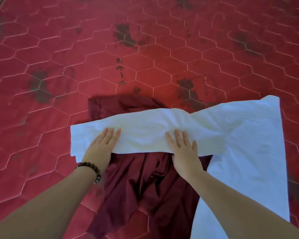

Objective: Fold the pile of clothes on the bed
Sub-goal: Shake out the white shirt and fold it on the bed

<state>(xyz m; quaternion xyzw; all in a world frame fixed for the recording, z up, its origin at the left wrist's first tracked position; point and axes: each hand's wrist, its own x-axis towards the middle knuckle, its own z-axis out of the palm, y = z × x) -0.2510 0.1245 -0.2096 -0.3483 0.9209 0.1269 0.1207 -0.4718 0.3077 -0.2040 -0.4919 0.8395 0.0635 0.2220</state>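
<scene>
A white cloth (234, 135) lies on the bed, one long strip of it folded leftward across a crumpled maroon garment (145, 187). The maroon garment shows above and below the strip and reaches the near edge of view. My left hand (102, 144) presses flat on the strip's left part, fingers straight. My right hand (183, 149) presses flat on the strip's middle, fingers spread. Neither hand holds anything. A beaded bracelet (91, 169) sits on my left wrist.
The bed (110, 49) is covered by a red quilted spread with a hexagon stitch pattern and dark blotches, stretching far ahead and to both sides. The rest of the white cloth runs down the right side toward the near edge.
</scene>
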